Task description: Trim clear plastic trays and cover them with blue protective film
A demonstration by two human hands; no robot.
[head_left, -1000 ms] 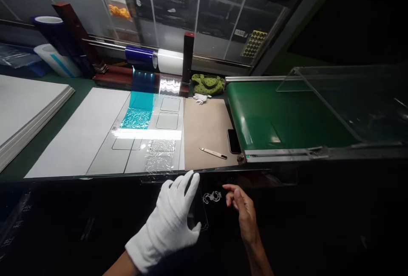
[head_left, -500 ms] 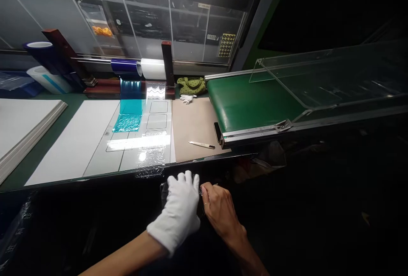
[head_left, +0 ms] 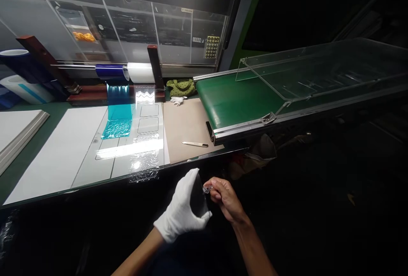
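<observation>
My left hand [head_left: 182, 210], in a white glove, grips a dark glossy flat panel [head_left: 199, 201] by its edges, fingers along the top and thumb below. The panel is tilted and partly hidden by the glove. Bare, my right hand [head_left: 225, 197] pinches a crumpled bit of clear film [head_left: 207, 188] close to the panel's right edge. Whether the film still touches the panel I cannot tell. Both hands are in front of the bench edge, below the brown board [head_left: 185, 119] on which a white pen-like cutter [head_left: 195, 144] lies.
A green conveyor belt [head_left: 229, 97] with a clear cover [head_left: 318, 72] stands at the right. On the bench are a blue film roll [head_left: 111, 72], a white roll [head_left: 140, 72], a teal film strip [head_left: 117, 128], a stack of white sheets [head_left: 19, 127] and a green pouch [head_left: 181, 88].
My left hand has turned, so the panel's dark face now shows. My right hand has moved slightly right, with crumpled film visible in its fingers. The camera view has shifted right.
</observation>
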